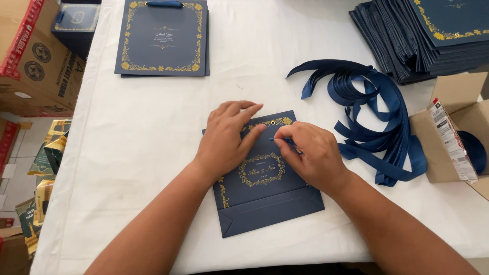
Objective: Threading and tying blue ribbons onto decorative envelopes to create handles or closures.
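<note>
A flat navy paper bag (265,201) with gold ornament lies on the white table (153,132) in front of me. My left hand (226,135) presses flat on its upper left part, fingers spread toward a small eyelet hole (273,122) near the top edge. My right hand (310,155) rests on the bag's right side, pinching the tip of a navy ribbon (285,140) between thumb and forefinger, close to my left fingertips. A loose heap of navy ribbons (377,117) lies just right of my right hand.
A finished navy bag with a ribbon handle (163,38) lies at the far left. A tall stack of flat navy bags (428,35) fills the far right corner. An open cardboard box (458,137) sits at the right edge. Cardboard cartons (35,61) stand left of the table.
</note>
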